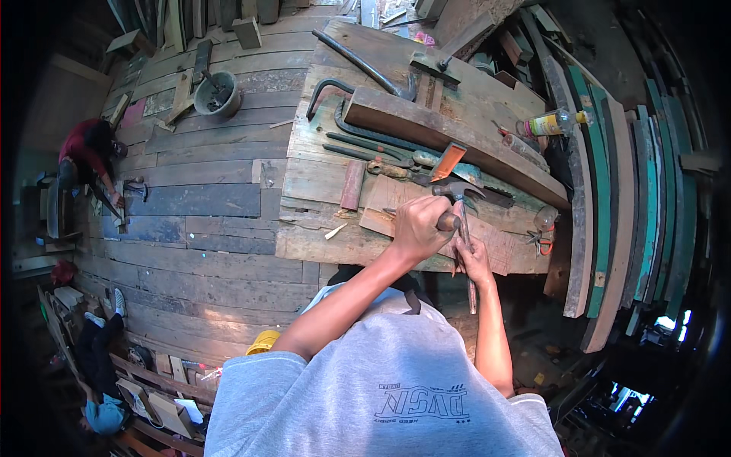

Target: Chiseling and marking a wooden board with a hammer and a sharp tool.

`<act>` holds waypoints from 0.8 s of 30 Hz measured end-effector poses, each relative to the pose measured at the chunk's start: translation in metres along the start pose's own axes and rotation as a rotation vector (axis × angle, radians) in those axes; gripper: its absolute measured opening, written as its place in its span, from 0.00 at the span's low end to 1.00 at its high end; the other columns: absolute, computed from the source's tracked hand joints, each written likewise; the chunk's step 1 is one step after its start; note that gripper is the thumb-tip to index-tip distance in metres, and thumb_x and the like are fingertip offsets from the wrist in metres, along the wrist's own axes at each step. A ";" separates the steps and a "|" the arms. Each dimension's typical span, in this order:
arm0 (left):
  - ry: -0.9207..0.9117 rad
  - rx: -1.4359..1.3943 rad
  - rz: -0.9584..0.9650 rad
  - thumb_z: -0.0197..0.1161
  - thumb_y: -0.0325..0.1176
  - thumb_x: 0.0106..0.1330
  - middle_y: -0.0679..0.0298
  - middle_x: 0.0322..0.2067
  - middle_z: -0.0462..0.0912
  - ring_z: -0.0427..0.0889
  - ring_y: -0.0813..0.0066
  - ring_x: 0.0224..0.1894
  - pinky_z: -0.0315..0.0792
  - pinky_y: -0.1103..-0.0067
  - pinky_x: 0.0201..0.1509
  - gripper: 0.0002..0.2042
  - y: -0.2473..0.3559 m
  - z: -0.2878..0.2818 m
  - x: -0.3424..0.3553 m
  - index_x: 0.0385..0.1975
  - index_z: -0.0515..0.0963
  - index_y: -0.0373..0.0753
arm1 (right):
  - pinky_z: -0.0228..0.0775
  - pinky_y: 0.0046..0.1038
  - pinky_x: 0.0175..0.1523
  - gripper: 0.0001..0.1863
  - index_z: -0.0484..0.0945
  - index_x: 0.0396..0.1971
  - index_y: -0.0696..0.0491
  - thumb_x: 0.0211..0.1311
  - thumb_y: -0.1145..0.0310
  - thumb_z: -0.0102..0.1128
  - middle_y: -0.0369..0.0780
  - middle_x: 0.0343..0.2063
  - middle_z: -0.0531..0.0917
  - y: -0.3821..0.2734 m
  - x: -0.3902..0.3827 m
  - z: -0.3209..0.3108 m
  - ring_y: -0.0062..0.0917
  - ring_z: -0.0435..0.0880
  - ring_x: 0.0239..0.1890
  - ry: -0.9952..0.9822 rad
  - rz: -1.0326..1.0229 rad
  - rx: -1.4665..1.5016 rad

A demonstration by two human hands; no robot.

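Observation:
My left hand (417, 228) is closed around a tool with a round brown wooden handle (448, 222), its end facing up. The rest of that tool is hidden. Beside it, my right hand (475, 260) grips the long handle of a claw hammer (457, 191), whose metal head sits just above my left hand. Both hands are over a light wooden board (495, 245) with marks on it, lying on the workbench (316, 247). Close beyond are an orange-faced block (448, 161), a saw-like blade (499, 197) and a wooden-handled tool (388, 169).
A thick beam (449, 139) crosses the bench, with bent metal bars (365, 62) behind. To the right are red-handled scissors (541, 242), a bottle (552, 123) and stacked planks (601, 198). A bucket (217, 94) stands on the floor; two people are at the left.

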State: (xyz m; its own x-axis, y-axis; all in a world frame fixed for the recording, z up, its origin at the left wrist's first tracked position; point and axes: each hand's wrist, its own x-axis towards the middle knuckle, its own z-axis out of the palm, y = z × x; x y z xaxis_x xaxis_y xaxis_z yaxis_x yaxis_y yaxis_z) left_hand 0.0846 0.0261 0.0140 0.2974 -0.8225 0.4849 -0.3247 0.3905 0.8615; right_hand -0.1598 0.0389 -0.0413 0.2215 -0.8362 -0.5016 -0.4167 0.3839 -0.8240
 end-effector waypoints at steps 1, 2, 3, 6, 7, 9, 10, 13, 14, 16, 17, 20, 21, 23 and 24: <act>0.001 -0.001 0.000 0.72 0.29 0.63 0.56 0.18 0.76 0.78 0.54 0.21 0.70 0.65 0.25 0.13 0.002 0.000 0.002 0.21 0.75 0.37 | 0.65 0.20 0.19 0.22 0.78 0.33 0.55 0.77 0.49 0.60 0.30 0.16 0.72 0.002 0.000 0.000 0.13 0.69 0.13 0.003 0.002 -0.008; 0.021 0.003 -0.019 0.73 0.30 0.64 0.56 0.18 0.76 0.78 0.54 0.20 0.70 0.65 0.25 0.13 0.003 0.000 0.004 0.21 0.75 0.37 | 0.65 0.20 0.19 0.22 0.78 0.33 0.55 0.77 0.49 0.60 0.30 0.16 0.72 0.006 0.000 -0.002 0.13 0.69 0.13 0.003 0.001 -0.010; 0.045 0.010 -0.038 0.73 0.30 0.64 0.55 0.18 0.76 0.78 0.54 0.20 0.69 0.65 0.25 0.14 0.004 0.000 0.007 0.21 0.75 0.37 | 0.65 0.20 0.19 0.23 0.76 0.33 0.54 0.78 0.48 0.57 0.30 0.16 0.71 0.008 0.002 -0.002 0.13 0.68 0.13 -0.007 0.010 0.042; 0.068 0.008 -0.078 0.74 0.32 0.64 0.55 0.17 0.75 0.78 0.54 0.20 0.69 0.66 0.24 0.15 0.003 0.002 0.010 0.20 0.74 0.37 | 0.63 0.20 0.18 0.24 0.74 0.33 0.53 0.80 0.46 0.52 0.29 0.16 0.70 0.010 -0.003 -0.003 0.13 0.66 0.12 0.023 -0.001 0.111; 0.075 0.011 -0.080 0.74 0.32 0.64 0.55 0.17 0.75 0.78 0.54 0.20 0.69 0.66 0.24 0.15 0.002 0.002 0.010 0.20 0.74 0.37 | 0.63 0.20 0.18 0.24 0.73 0.34 0.52 0.81 0.45 0.49 0.28 0.16 0.69 0.006 -0.005 -0.001 0.13 0.65 0.12 0.065 -0.017 0.131; 0.042 -0.005 -0.104 0.73 0.30 0.62 0.55 0.18 0.76 0.79 0.54 0.21 0.69 0.66 0.25 0.13 0.000 0.000 0.006 0.22 0.75 0.37 | 0.63 0.20 0.18 0.24 0.73 0.35 0.52 0.82 0.45 0.48 0.28 0.15 0.68 -0.018 -0.018 -0.004 0.13 0.65 0.12 0.129 -0.051 0.134; 0.047 -0.004 -0.110 0.73 0.30 0.62 0.55 0.18 0.76 0.79 0.54 0.21 0.69 0.66 0.25 0.13 -0.002 -0.002 0.005 0.22 0.75 0.37 | 0.63 0.19 0.19 0.24 0.73 0.36 0.52 0.82 0.45 0.47 0.28 0.15 0.67 -0.039 -0.030 -0.006 0.13 0.65 0.12 0.203 -0.086 0.140; 0.009 -0.033 -0.066 0.72 0.27 0.58 0.54 0.20 0.78 0.80 0.53 0.22 0.70 0.65 0.26 0.09 -0.006 -0.007 0.003 0.24 0.75 0.37 | 0.61 0.18 0.20 0.27 0.71 0.39 0.52 0.79 0.39 0.47 0.28 0.16 0.66 -0.098 -0.066 -0.025 0.12 0.65 0.14 0.355 -0.288 0.035; 0.022 -0.046 -0.075 0.71 0.26 0.57 0.54 0.22 0.78 0.81 0.53 0.23 0.71 0.65 0.27 0.08 -0.005 -0.006 0.004 0.25 0.76 0.37 | 0.60 0.18 0.20 0.29 0.70 0.40 0.52 0.77 0.36 0.48 0.29 0.17 0.66 -0.114 -0.078 -0.030 0.12 0.65 0.15 0.386 -0.398 0.031; 0.032 -0.062 -0.082 0.70 0.25 0.55 0.54 0.23 0.79 0.82 0.53 0.24 0.72 0.66 0.27 0.07 -0.007 -0.006 0.004 0.26 0.76 0.37 | 0.56 0.17 0.20 0.32 0.68 0.41 0.53 0.72 0.33 0.49 0.29 0.20 0.66 -0.138 -0.098 -0.035 0.11 0.64 0.17 0.385 -0.515 0.086; 0.033 -0.040 -0.095 0.70 0.25 0.55 0.54 0.23 0.79 0.82 0.53 0.25 0.72 0.66 0.28 0.07 -0.010 -0.006 0.002 0.26 0.77 0.37 | 0.53 0.17 0.21 0.36 0.67 0.41 0.53 0.68 0.29 0.50 0.30 0.22 0.66 -0.150 -0.103 -0.031 0.12 0.63 0.19 0.367 -0.546 0.101; 0.041 -0.037 -0.100 0.71 0.25 0.56 0.54 0.23 0.80 0.82 0.52 0.25 0.73 0.66 0.28 0.07 -0.014 -0.002 0.004 0.27 0.77 0.36 | 0.53 0.18 0.23 0.38 0.68 0.42 0.53 0.67 0.27 0.50 0.30 0.22 0.67 -0.144 -0.116 -0.019 0.13 0.64 0.20 0.397 -0.557 0.039; 0.043 -0.050 -0.097 0.71 0.26 0.56 0.54 0.23 0.80 0.82 0.52 0.25 0.73 0.66 0.28 0.07 -0.013 -0.002 0.003 0.27 0.77 0.36 | 0.53 0.20 0.23 0.37 0.70 0.41 0.54 0.70 0.28 0.50 0.30 0.21 0.68 -0.139 -0.120 -0.012 0.14 0.64 0.20 0.427 -0.455 0.026; 0.038 -0.044 -0.107 0.71 0.26 0.56 0.54 0.23 0.80 0.82 0.52 0.26 0.73 0.66 0.28 0.08 -0.011 -0.003 0.002 0.27 0.77 0.37 | 0.54 0.23 0.25 0.30 0.72 0.36 0.54 0.77 0.37 0.50 0.29 0.21 0.69 -0.136 -0.120 -0.009 0.14 0.65 0.21 0.353 -0.384 -0.388; 0.036 -0.036 -0.116 0.72 0.27 0.56 0.55 0.24 0.80 0.82 0.52 0.26 0.73 0.66 0.28 0.08 -0.012 -0.005 0.004 0.26 0.76 0.37 | 0.52 0.21 0.25 0.29 0.72 0.36 0.52 0.77 0.36 0.49 0.27 0.21 0.67 -0.144 -0.117 0.000 0.13 0.64 0.21 0.322 -0.329 -0.534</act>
State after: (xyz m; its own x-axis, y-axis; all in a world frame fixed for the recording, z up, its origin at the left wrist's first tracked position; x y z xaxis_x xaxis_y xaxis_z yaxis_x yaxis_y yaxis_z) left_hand 0.0936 0.0205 0.0063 0.3629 -0.8481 0.3860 -0.2537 0.3087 0.9167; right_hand -0.1254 0.0818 0.1359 0.1732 -0.9818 -0.0778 -0.7668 -0.0848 -0.6362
